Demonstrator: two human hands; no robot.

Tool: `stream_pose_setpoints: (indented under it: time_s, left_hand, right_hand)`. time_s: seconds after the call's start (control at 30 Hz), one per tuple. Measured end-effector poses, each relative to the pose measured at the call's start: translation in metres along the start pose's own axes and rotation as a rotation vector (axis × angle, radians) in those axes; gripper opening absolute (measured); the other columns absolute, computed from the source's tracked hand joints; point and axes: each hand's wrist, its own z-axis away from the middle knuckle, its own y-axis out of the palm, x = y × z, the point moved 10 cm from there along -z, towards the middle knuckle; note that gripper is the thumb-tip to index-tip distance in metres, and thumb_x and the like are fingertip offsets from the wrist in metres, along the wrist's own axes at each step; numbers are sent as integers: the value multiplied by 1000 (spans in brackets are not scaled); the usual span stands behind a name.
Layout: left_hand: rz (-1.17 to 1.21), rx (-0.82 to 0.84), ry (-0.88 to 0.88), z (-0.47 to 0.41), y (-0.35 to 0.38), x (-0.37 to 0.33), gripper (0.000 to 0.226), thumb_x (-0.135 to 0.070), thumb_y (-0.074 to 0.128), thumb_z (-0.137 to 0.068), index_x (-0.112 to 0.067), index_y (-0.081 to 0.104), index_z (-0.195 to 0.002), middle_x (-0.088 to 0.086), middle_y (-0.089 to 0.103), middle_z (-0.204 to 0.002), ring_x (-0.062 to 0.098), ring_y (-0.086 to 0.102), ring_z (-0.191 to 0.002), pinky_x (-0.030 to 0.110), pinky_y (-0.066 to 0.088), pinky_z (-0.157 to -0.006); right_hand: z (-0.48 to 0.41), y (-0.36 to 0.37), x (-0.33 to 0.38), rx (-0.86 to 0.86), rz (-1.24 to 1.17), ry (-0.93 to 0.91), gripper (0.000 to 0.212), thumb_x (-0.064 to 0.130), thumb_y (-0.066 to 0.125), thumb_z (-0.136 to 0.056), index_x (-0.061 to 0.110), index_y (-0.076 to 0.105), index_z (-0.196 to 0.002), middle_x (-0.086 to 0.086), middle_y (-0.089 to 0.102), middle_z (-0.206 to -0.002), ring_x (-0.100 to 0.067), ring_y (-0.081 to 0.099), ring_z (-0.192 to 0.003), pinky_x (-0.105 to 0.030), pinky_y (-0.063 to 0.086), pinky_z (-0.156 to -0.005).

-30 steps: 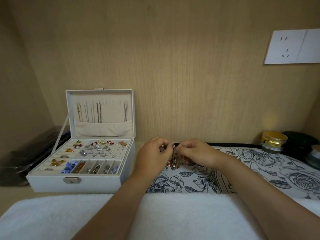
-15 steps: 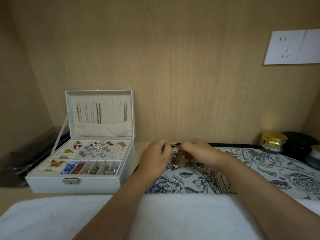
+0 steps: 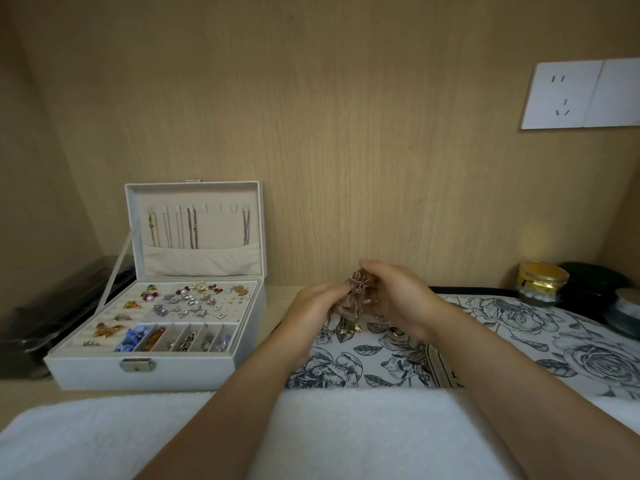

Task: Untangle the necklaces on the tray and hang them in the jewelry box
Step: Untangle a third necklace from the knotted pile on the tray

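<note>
now the right hand [image 3: 398,301] holds the tangled necklaces [image 3: 356,289] higher.

1 jewelry box [image 3: 104,368]. In the jewelry box lid hang about 5 chains [image 3: 192,230]; the pale ones are hard to separate. Right of the jewelry box: 1 floral tray [image 3: 519,323], 1 tangle of necklaces [image 3: 356,289] with uncountable strands, 2 hands (left hand [image 3: 311,310], right hand [image 3: 398,296]) and 1 gold jar [image 3: 540,280]. In front of the jewelry box: 1 white towel [image 3: 346,434].

white rectangular jewelry box [image 3: 156,372]: left, lid upright at rear | thin metal chains [image 3: 192,226]: hung in lid | flower-printed tray [image 3: 554,327]: right of box | tangled metal necklaces [image 3: 356,289]: above tray, between left hand [image 3: 311,308] and right hand [image 3: 398,296] | white towel [image 3: 311,431]: in front | gold glass jar [image 3: 542,282]: behind tray
</note>
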Motion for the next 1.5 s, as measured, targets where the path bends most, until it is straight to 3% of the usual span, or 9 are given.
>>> stream_pose_setpoints:
  time_s: [0.27,0.4,0.57,0.67,0.77,0.93,1.1,1.3,1.5]
  left_hand:
    - [410,48,19,-4,0,-2,39,-16,46,-99,-17,58,-62,0,59,-67,17,56,-72,36,43,-90]
    - [638,50,10,-6,-4,-1,48,-11,48,-97,-16,54,-50,7,59,-73,20,57,-76,36,48,-87]
    - [769,23,-5,-6,-4,2,23,-12,58,-83,-11,46,-63,8,60,-75,22,61,-80,41,49,-98]
    - [861,12,-10,-7,-6,2,23,-13,56,-86,-12,44,-66,7,57,-70,20,59,-74,43,47,-101]
    - [905,0,-30,-6,-4,2,20,-16,56,-90,-12,50,-71,1,45,-56,17,51,-64,39,47,-91]
    - [829,-37,-90,-8,-9,7,21,-22,45,-102,-9,61,-98,-6,27,-41,12,40,-52,31,46,-75]
    - [944,-111,-77,-10,-16,10,23,-17,42,-98,-9,52,-79,2,42,-59,14,38,-54,30,44,-65]
    - [940,-145,-104,-10,-29,14,23,-19,45,-90,-16,42,-68,-4,29,-55,11,23,-49,23,23,-44]
    - [698,-63,-139,-7,-14,10,16,-23,53,-97,-12,65,-96,-7,24,-46,8,24,-42,19,30,-38]
  right_hand:
    - [4,6,-4,90,46,70,9,18,58,-99,9,58,-99,-7,67,-77,-14,56,-54,-23,37,-42]
    - [1,-15,-6,-34,176,76,22,25,64,-96,5,64,-106,-6,70,-78,-14,64,-62,-29,52,-54]
    - [-1,-23,-15,-97,121,121,32,30,69,-92,2,70,-108,-12,70,-88,-23,63,-76,-43,56,-70]
    - [0,-33,-13,-223,12,110,20,23,65,-91,8,66,-78,-7,62,-76,-20,60,-67,-36,55,-62]
    - [-1,-40,-19,-318,-177,124,26,26,60,-96,14,61,-73,-3,63,-72,-16,57,-60,-31,53,-62]
    - [-5,-29,-23,-189,-703,155,28,32,49,-103,18,59,-80,4,56,-65,-13,49,-63,-35,49,-81]
    - [-2,-19,-23,-13,-428,228,12,27,60,-89,15,64,-88,9,26,-45,-13,32,-50,-32,41,-67]
    - [-1,-37,-22,-141,-809,157,26,25,47,-89,16,46,-65,-6,58,-68,-24,55,-72,-47,48,-95]
    - [-4,-31,-22,-147,-556,155,25,18,51,-96,20,44,-72,5,26,-54,-12,25,-49,-27,39,-55]
